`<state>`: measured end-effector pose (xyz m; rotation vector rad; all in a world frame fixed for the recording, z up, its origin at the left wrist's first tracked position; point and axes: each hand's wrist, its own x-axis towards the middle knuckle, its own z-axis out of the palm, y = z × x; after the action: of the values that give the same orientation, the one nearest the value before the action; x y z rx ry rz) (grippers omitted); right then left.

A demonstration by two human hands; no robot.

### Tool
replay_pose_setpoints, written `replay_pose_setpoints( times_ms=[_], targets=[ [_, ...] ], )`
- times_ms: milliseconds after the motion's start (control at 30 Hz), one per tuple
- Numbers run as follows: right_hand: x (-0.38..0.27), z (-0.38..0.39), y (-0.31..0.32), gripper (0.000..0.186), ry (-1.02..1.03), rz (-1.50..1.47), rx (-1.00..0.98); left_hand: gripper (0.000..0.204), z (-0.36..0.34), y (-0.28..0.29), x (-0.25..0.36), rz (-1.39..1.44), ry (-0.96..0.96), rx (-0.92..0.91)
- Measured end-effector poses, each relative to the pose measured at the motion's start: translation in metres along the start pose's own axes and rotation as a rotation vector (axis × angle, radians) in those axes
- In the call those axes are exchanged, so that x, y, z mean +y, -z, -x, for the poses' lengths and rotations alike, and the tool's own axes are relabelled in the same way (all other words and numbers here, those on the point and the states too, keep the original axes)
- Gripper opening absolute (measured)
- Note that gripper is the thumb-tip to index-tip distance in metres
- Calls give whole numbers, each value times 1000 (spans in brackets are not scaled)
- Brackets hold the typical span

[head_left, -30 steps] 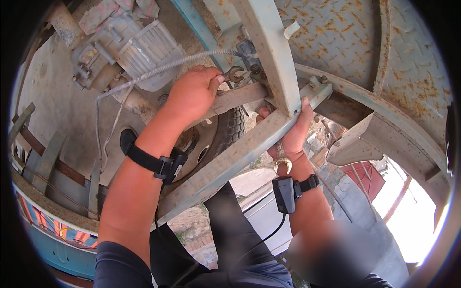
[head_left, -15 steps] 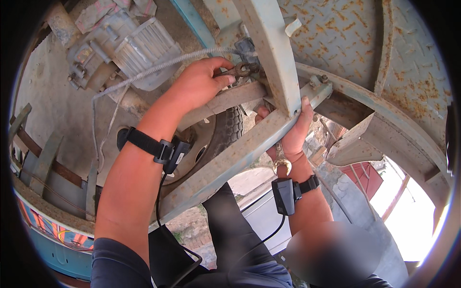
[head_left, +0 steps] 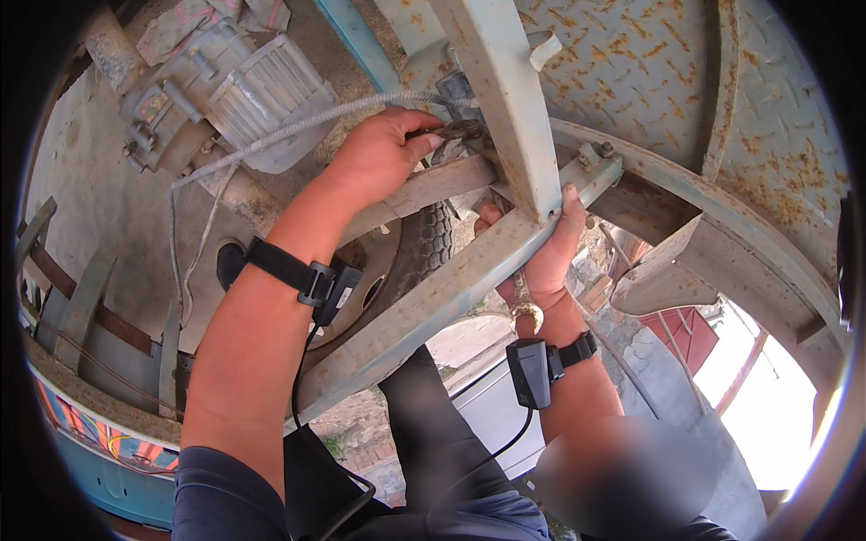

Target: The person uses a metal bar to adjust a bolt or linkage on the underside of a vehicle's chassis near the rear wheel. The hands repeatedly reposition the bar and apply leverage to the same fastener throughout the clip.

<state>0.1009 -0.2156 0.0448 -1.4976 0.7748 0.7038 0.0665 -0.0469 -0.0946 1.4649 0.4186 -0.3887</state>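
My left hand (head_left: 383,151) is closed, thumb and fingers pinching the end of a dark wrench (head_left: 462,131). The wrench's head sits by a bolt at the joint behind the upright beam, and its contact with the bolt is hard to make out. My right hand (head_left: 552,257) reaches up from under the slanting grey beam (head_left: 433,293), thumb against the beam's corner. A second wrench (head_left: 525,311) lies in that palm, its open jaw sticking out toward my wrist; its other end is hidden. Some fingers of this hand show beyond the beam.
A grey ribbed motor (head_left: 271,104) lies at the upper left, with a corrugated cable sleeve (head_left: 298,135) running to the joint. Below the frame is a tyre (head_left: 428,239). Rusty tread plate (head_left: 622,81) covers the upper right. A curved steel rail (head_left: 758,221) bends round the right.
The wrench in my left hand has turned slightly, and that hand has shifted a little. The jaw of the wrench at my right hand has tilted and swung slightly left.
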Motion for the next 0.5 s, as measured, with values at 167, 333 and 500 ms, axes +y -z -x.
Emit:
replay_pose_setpoints(
  times_ms=[167,333,500],
  targets=[
    [1,-1,-2,82,6,-24,-10,30,-2,-6,-4,-6,-8,38],
    [1,-2,3,77,-15,-52,-14,29,0,-6,3,-28,10,45],
    [0,1,-1,80,12,-14,-11,28,2,-4,2,-44,-29,46]
  ],
)
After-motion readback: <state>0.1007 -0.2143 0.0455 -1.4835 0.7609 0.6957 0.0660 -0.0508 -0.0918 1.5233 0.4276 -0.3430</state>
